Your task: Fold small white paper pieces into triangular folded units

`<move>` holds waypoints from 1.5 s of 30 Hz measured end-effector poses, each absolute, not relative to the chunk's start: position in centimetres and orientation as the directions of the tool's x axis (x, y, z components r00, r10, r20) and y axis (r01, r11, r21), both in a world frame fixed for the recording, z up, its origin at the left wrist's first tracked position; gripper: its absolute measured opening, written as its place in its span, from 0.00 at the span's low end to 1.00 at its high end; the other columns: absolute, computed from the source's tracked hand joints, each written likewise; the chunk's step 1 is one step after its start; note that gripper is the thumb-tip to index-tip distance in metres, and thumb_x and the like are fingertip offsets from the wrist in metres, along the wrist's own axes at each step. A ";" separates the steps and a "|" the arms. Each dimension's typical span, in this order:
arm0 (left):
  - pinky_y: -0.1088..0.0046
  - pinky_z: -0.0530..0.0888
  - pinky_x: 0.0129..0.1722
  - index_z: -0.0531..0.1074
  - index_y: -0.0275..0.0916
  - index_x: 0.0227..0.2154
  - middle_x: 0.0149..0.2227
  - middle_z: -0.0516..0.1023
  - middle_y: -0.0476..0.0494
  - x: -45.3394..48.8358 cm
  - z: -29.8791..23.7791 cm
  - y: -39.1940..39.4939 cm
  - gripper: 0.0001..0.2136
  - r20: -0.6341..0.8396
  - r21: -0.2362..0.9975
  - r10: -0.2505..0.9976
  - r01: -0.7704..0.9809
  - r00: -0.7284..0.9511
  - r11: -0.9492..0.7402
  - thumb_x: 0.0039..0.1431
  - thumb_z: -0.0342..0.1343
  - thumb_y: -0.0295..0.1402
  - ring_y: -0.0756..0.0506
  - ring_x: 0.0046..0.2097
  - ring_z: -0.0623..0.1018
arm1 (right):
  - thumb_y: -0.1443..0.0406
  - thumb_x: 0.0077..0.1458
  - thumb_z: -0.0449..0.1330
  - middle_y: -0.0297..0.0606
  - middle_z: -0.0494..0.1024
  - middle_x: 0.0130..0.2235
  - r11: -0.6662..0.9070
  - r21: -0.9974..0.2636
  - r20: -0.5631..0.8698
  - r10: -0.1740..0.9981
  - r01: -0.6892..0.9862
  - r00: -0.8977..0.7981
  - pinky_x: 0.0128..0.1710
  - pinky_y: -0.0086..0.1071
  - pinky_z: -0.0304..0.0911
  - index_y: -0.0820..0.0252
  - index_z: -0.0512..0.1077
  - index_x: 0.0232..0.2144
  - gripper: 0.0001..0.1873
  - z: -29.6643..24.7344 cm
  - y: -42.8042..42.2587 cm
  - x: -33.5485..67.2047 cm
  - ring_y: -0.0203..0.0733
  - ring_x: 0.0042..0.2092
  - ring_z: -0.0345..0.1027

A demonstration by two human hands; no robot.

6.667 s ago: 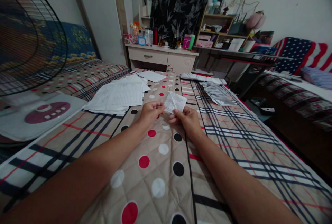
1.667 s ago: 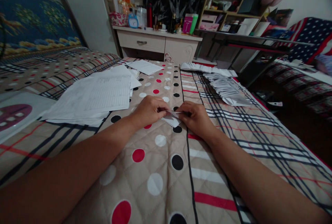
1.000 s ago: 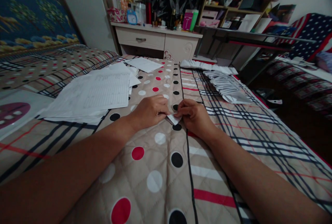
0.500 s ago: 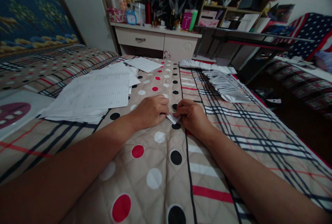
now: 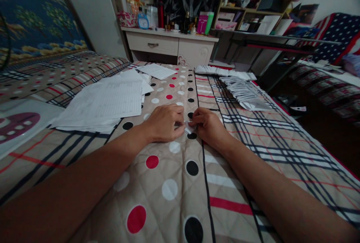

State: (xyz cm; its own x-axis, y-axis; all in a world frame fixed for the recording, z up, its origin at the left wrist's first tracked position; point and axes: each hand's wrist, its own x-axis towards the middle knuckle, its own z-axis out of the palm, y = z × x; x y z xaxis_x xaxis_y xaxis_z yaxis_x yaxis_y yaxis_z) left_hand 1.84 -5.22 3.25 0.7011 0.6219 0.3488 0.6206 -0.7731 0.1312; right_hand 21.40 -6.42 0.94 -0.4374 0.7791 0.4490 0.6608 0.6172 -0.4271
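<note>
One small folded paper (image 5: pixel 189 128), low at dotted quilt (image 5: pixel 180 183), between left hand (image 5: pixel 165 123) and right hand (image 5: pixel 208 125). Right hand pinches it; left hand curled at its left edge, whether gripping hard to say. Left: one stack of sheets (image 5: pixel 112 98), top ruled, writing illegible. Far right: two rows of folded papers (image 5: pixel 249 98). Far dresser (image 5: pixel 157 44): one blue alarm clock (image 5: pixel 143 21).

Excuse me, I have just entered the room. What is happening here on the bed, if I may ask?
A person is working with both bare hands over a patterned bedspread. The right hand pinches a small piece of paper; the left hand is at its other side, its grip unclear. Loose paper sheets lie to the left, and overlapping folded papers to the right.
</note>
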 end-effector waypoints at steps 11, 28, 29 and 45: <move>0.72 0.64 0.30 0.76 0.41 0.35 0.33 0.78 0.47 2.3 2.3 -4.2 0.19 0.202 0.415 0.876 0.772 0.438 -0.481 0.43 0.66 0.48 0.45 0.34 0.75 | 0.74 0.42 0.59 0.43 0.71 0.36 0.578 -0.459 0.454 0.805 0.674 -0.382 0.37 0.33 0.64 0.63 0.75 0.23 0.06 1.6 -7.2 21.0 0.42 0.38 0.67; 0.77 0.63 0.25 0.71 0.35 0.20 0.21 0.73 0.50 3.2 2.1 -4.9 0.12 0.451 0.760 0.874 0.435 0.183 -0.483 0.43 0.67 0.37 0.52 0.25 0.69 | 0.63 0.50 0.63 0.35 0.78 0.28 0.403 -0.799 0.414 0.907 0.447 -0.078 0.26 0.27 0.59 0.62 0.77 0.31 0.07 2.4 -7.7 21.0 0.35 0.27 0.67; 0.77 0.63 0.24 0.71 0.35 0.19 0.21 0.73 0.50 3.1 2.1 -4.8 0.12 0.429 0.786 0.884 0.406 0.187 -0.467 0.42 0.67 0.37 0.52 0.25 0.69 | 0.63 0.50 0.64 0.35 0.79 0.28 0.397 -0.811 0.407 0.911 0.430 -0.074 0.26 0.27 0.60 0.62 0.78 0.31 0.07 2.3 -7.6 21.0 0.36 0.28 0.68; 0.81 0.58 0.15 0.68 0.35 0.19 0.14 0.67 0.55 2.7 2.1 -4.0 0.16 0.082 0.965 0.959 0.217 0.273 -0.145 0.36 0.69 0.39 0.55 0.17 0.64 | 0.61 0.49 0.66 0.38 0.80 0.28 0.373 -0.852 0.381 0.923 0.367 -0.052 0.26 0.29 0.63 0.62 0.79 0.33 0.10 1.5 -6.9 21.3 0.37 0.26 0.69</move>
